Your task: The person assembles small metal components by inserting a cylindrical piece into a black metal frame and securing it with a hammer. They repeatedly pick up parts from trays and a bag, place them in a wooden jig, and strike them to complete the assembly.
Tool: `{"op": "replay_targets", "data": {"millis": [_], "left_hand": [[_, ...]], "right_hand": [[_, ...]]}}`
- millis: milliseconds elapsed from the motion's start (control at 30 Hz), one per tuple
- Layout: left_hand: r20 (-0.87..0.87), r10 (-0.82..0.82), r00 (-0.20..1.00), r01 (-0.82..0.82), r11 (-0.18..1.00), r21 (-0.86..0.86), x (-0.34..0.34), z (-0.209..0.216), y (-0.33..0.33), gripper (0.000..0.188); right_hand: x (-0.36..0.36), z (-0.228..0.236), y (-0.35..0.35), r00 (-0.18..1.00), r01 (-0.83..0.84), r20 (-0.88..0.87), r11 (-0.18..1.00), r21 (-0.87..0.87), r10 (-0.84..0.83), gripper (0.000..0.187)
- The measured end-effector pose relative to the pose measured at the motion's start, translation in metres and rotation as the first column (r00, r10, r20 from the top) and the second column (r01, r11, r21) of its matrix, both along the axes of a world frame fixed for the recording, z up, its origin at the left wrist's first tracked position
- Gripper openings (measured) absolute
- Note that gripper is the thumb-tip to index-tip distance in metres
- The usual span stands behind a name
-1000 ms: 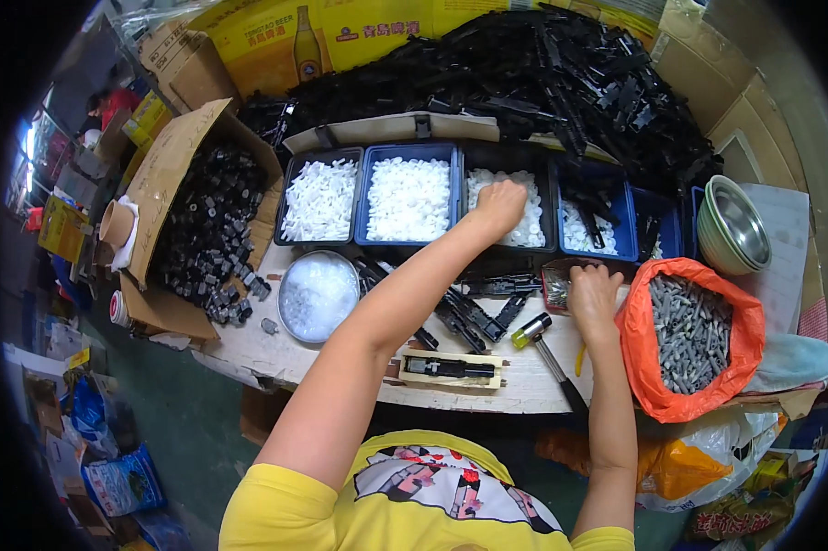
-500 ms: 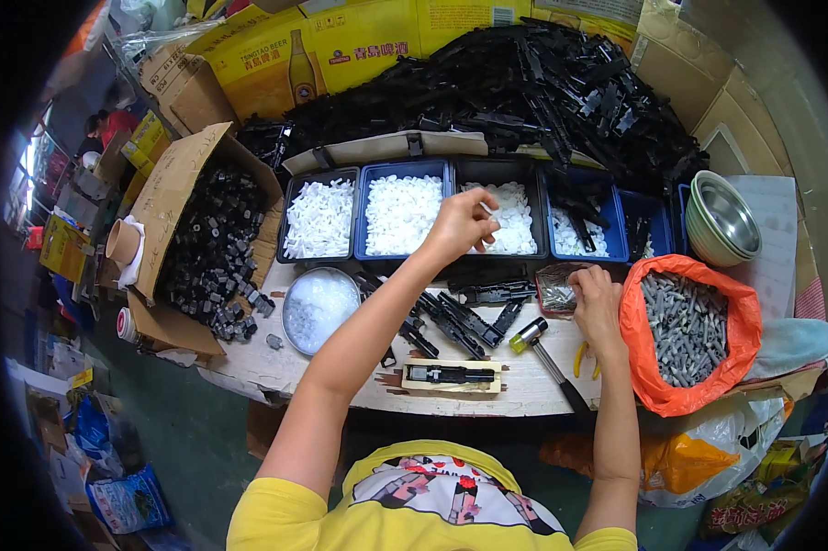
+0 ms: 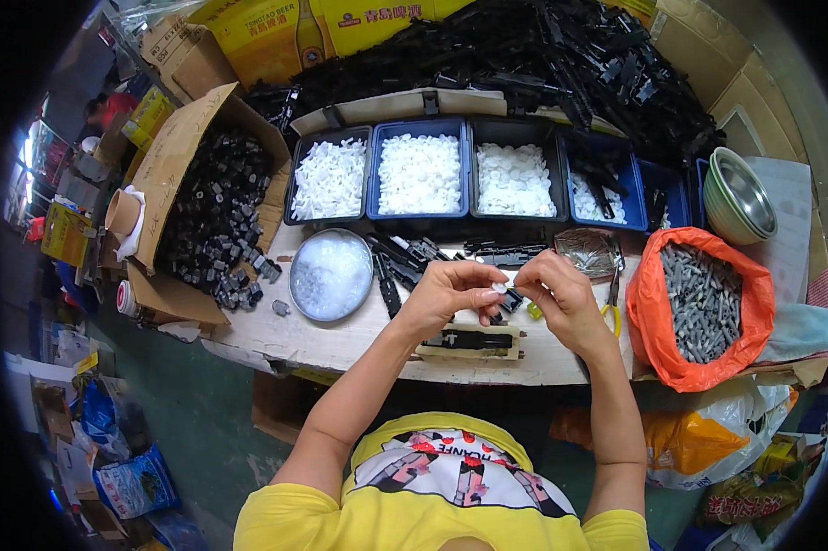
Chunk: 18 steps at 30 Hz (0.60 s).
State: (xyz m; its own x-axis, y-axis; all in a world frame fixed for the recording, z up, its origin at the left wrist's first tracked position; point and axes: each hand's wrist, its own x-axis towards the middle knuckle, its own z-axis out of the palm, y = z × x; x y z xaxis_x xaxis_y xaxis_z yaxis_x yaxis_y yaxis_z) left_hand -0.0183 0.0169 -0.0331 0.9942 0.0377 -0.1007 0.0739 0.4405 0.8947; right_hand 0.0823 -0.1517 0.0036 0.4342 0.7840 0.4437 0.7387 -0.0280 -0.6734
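My left hand [image 3: 443, 296] pinches a small round white plastic piece [image 3: 499, 287] between thumb and fingertips. Close beside it, my right hand [image 3: 561, 296] has its thumb and fingers pinched together; whatever they hold is too small to make out. The two hands meet above the table's front part. Below them lies a cream block-shaped holder [image 3: 497, 354] with a long black plastic part [image 3: 469, 340] set in it. A hammer's yellow face [image 3: 534, 311] shows between the hands, the rest mostly hidden. More black parts [image 3: 388, 283] lie behind my left hand.
Bins of white pieces [image 3: 420, 174] line the back, before a heap of black parts [image 3: 487, 64]. Left are a carton [image 3: 180, 165] and a round dish [image 3: 331, 275]. Right are a clear packet [image 3: 587, 253], yellow-handled pliers [image 3: 613, 317] and an orange bag [image 3: 646, 317] of grey pieces.
My left hand has come back from the white-piece bins toward me with a white piece. My right hand has left the clear packet and moved left to meet it. The view has shifted slightly.
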Motion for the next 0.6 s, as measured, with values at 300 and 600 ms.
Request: {"op": "replay_targets", "data": {"millis": [300,600], "left_hand": [[-0.08,-0.086,0.993,0.092,0.992,0.081,-0.013,0.01,0.002,0.015],[-0.048,-0.117,0.992,0.117,0.993,0.004,-0.026,-0.002,0.007,0.011]], "right_hand": [[0.001,0.004,0.004,0.984,-0.172,0.028,0.979,-0.109,0.176,0.009],[-0.009,-0.001,0.015,0.972,-0.211,-0.131,0.972,-0.106,0.197,0.011]]}}
